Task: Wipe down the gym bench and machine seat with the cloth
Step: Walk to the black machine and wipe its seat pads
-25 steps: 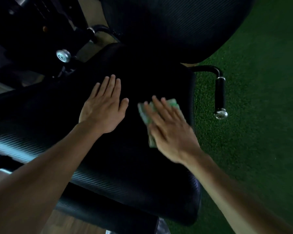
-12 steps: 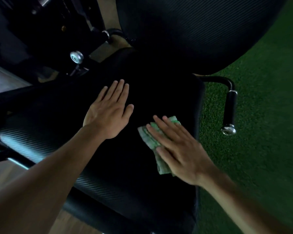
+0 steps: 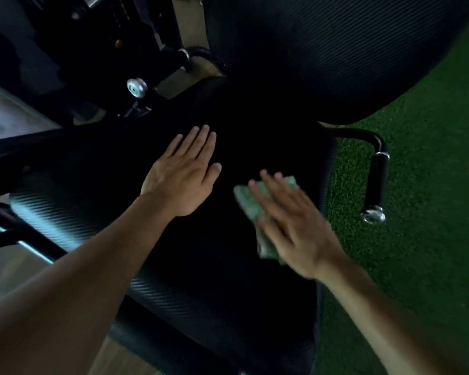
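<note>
The black padded machine seat [image 3: 201, 266] fills the middle of the view, with its black backrest pad [image 3: 322, 50] rising behind it. My left hand [image 3: 184, 171] lies flat on the seat, fingers together, holding nothing. My right hand [image 3: 290, 223] presses flat on a folded green cloth [image 3: 248, 204] on the right part of the seat; the hand is blurred. Most of the cloth is hidden under my palm and fingers.
A black handle with a chrome end cap [image 3: 375, 185] sticks out to the right of the seat over green turf [image 3: 417, 239]. A chrome adjustment knob [image 3: 136, 87] and dark machine frame lie at the back left. Pale floor [image 3: 8, 266] shows at the left.
My right hand slid the cloth toward me on the seat and has now pushed it a little forward again. My left hand has stayed flat in the same place.
</note>
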The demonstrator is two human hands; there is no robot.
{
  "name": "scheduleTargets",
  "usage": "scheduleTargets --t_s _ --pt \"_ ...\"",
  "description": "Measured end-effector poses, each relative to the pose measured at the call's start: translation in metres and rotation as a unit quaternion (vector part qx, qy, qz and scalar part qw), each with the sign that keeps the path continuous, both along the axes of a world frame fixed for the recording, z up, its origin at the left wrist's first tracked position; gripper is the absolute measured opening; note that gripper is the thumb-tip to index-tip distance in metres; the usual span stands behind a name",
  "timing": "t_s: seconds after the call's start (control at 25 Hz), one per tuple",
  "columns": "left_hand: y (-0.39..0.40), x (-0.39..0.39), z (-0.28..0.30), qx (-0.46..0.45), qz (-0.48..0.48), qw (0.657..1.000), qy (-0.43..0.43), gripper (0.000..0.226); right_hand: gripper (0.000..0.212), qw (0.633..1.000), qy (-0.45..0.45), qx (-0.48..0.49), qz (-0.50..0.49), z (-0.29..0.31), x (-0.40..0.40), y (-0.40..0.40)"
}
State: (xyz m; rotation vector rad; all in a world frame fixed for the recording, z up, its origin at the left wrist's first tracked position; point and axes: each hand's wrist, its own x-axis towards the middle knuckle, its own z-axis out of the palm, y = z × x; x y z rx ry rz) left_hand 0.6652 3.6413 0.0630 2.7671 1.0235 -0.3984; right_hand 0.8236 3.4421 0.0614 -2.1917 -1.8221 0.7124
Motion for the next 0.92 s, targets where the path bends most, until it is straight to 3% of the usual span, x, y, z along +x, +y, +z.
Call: scheduleTargets --t_s 0.12,0.2,0.36,0.64,0.76,0.92 --pt "-0.002 -0.001 -0.001 -0.002 0.009 1.000 -0.015 0.064 0.060 0.987 -0.034 -0.039 -0.153 -0.014 0.007 0.045" --pt "-0.002 -0.001 -0.002 0.002 0.020 0.999 -0.029 0.063 0.062 0.993 -0.047 -0.026 -0.103 -0.006 -0.015 0.041" --pt "-0.004 -0.008 0.003 -0.004 0.112 0.992 -0.052 0.062 0.059 0.998 0.006 -0.007 0.054 0.022 -0.045 -0.028" --pt "0.005 -0.082 0.021 0.009 0.152 0.987 -0.052 0.061 0.058 0.977 -0.032 -0.062 -0.199 -0.010 -0.010 0.032" --pt "0.000 -0.086 0.023 0.019 0.212 0.970 -0.115 0.056 0.062 0.989 -0.037 -0.044 -0.140 0.003 -0.053 0.063" --pt "0.001 -0.089 0.031 -0.006 0.236 0.960 -0.151 0.055 0.058 0.998 -0.004 0.015 0.059 0.029 -0.097 0.015"
